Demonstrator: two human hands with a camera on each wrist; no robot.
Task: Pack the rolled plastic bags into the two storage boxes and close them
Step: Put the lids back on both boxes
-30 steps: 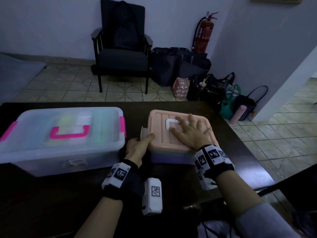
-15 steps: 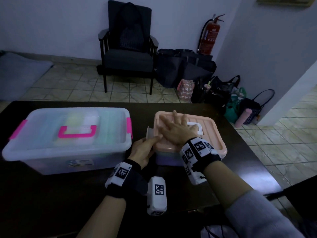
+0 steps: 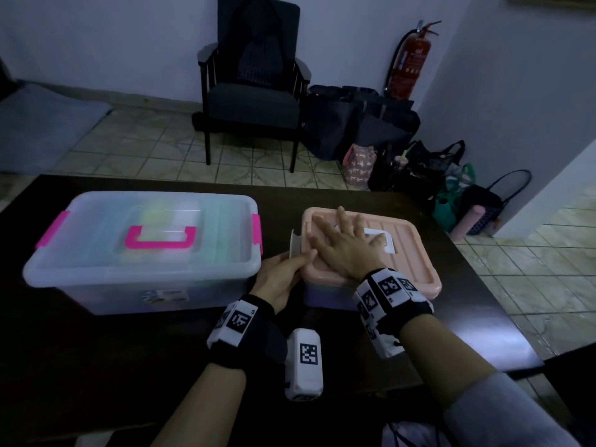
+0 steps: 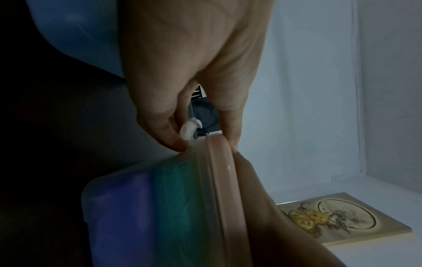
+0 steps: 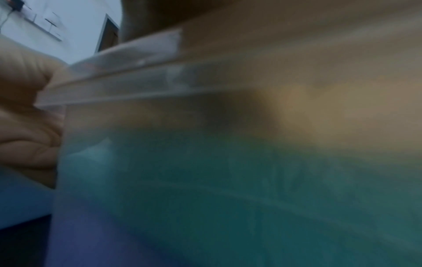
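Pressing flat on the salmon-pink ribbed plastic lid (image 3: 409,250) of the small translucent storage box (image 3: 325,295), head view: right hand (image 3: 350,245), fingers straight and spread, partly covering the lid's white handle (image 3: 385,241). Left hand (image 3: 280,279) pinches the box's white side latch (image 3: 295,243), thumb on the lid edge. Large clear storage box with pink handle and clips (image 3: 142,250) sits closed, left of the small box, both on the dark table (image 3: 96,366). Left wrist view: thumb and curled fingers (image 4: 169,133) grip the latch (image 4: 189,131) at the lid rim (image 4: 219,180); blue and green rolled bags (image 4: 160,207) inside the small box. Right wrist view: blurred; green bags (image 5: 228,180) behind the box wall, left hand (image 5: 25,115) at its corner.
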